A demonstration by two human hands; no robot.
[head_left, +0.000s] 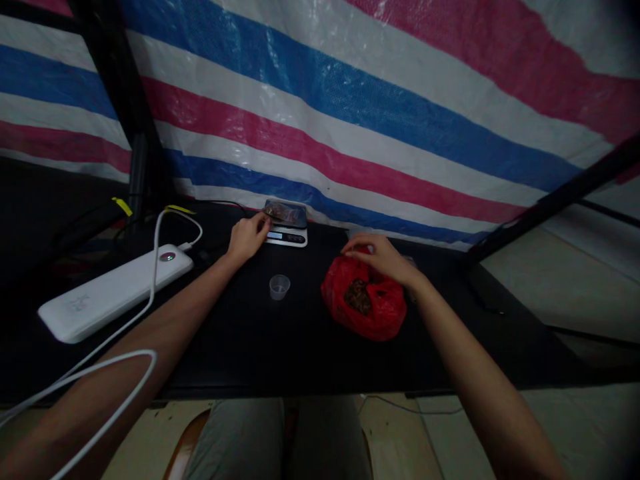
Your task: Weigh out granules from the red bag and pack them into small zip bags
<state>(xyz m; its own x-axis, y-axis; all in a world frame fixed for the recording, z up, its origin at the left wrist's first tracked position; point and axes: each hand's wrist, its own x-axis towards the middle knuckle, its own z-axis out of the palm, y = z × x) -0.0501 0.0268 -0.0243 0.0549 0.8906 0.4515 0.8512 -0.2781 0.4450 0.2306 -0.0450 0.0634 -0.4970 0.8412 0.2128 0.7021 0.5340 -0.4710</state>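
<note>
A small clear bag with brown contents (283,212) lies on top of a flat digital scale (299,238) with a lit display. At the scale's left side is my left hand (249,237), its fingers curled together at the near end of the clear bag. A red plastic bag (377,327) stands with its mouth open to the right, and dark brown bits (357,297) show inside. My right hand (379,257) reaches over its far rim, fingers bent and closed at the red plastic. Between the hands sits a small clear plastic cup (279,287).
On the left a white power bank (115,293) lies with a white cable (155,267) looping across my left forearm. Clear plastic (356,233) shows behind my right hand. A striped tarp (325,147) hangs along the back of the black table (300,363); dark frame bars stand at both sides.
</note>
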